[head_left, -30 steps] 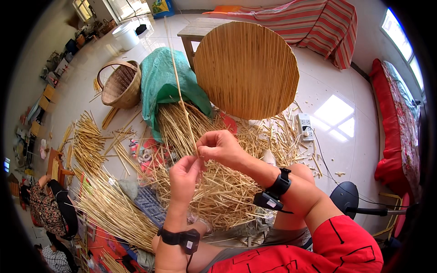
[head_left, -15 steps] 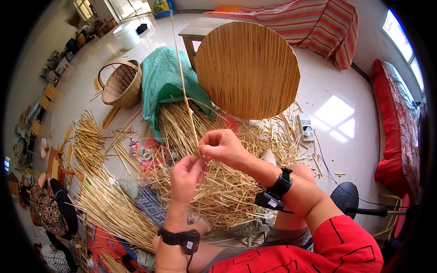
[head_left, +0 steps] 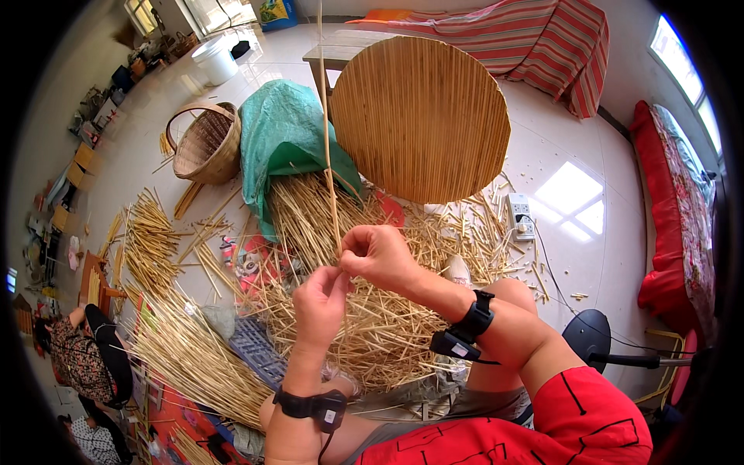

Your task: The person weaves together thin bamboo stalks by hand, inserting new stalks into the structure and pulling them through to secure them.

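Observation:
A long, thin straw stalk [head_left: 326, 139] stands almost upright in front of me, its lower end between my hands. My left hand [head_left: 319, 302] pinches it from below with thumb and fingertips. Just above and to the right, my right hand [head_left: 381, 254] is closed in a pinch at the same end, its fingertips touching those of my left. The bit of stalk inside the fingers is hidden. Beneath my hands spreads a heap of loose straw pieces [head_left: 387, 333]. Behind them, a bundle of straw stalks [head_left: 306, 221] pokes out of a green sack [head_left: 279, 116].
A round slatted board [head_left: 422, 120] leans against a wooden bench [head_left: 341, 50]. A wicker basket [head_left: 209, 147] stands left of the sack. Long stalks [head_left: 198, 356] lie at lower left. A power strip [head_left: 521, 217] with a cord is at right. Another person [head_left: 89, 353] sits far left.
The stalk has swung more upright, its top shifting right. Both hands have moved slightly, still pinching its lower end. The loose flap that stuck out from the stalk no longer shows.

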The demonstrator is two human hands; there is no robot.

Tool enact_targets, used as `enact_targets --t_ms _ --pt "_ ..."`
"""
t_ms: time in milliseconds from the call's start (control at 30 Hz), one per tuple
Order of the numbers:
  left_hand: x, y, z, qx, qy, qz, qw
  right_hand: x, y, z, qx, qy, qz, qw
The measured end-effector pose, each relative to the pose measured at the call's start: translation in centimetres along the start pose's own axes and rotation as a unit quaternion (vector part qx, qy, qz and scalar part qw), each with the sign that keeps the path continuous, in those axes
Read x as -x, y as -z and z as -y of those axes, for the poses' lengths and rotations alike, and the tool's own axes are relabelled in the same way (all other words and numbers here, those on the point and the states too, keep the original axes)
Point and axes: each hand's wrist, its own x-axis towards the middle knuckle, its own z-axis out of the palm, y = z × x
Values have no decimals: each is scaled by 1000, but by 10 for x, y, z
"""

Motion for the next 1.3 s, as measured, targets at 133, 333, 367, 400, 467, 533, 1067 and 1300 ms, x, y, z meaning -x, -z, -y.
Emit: enact_targets --t_ms 133,333,367,400,467,533,1067,1300 --pt "-1 1 -7 -11 16 -11 1000 1 0 0 3 16 -17 1000" --pt "-1 2 -7 -34 -12 -18 999 -1 -1 -6 -18 38 -38 998" --pt "-1 2 -6 -43 -21 -21 999 -1 -1 -5 -15 34 -37 999" --pt "-1 2 -4 -52 -30 -24 998 -1 -1 -4 -18 24 -39 999" --pt "-1 2 -2 -70 -44 -27 996 -1 -1 -3 -23 4 -44 999" --pt "0 2 -2 -88 -53 -27 994 0 0 -1 -12 -6 -45 999" --pt "0 5 -12 189 65 67 978 -7 4 -13 -350 -202 70 912" --pt "-1 3 -14 158 63 23 985 -5 0 -8 -257 -98 69 959"
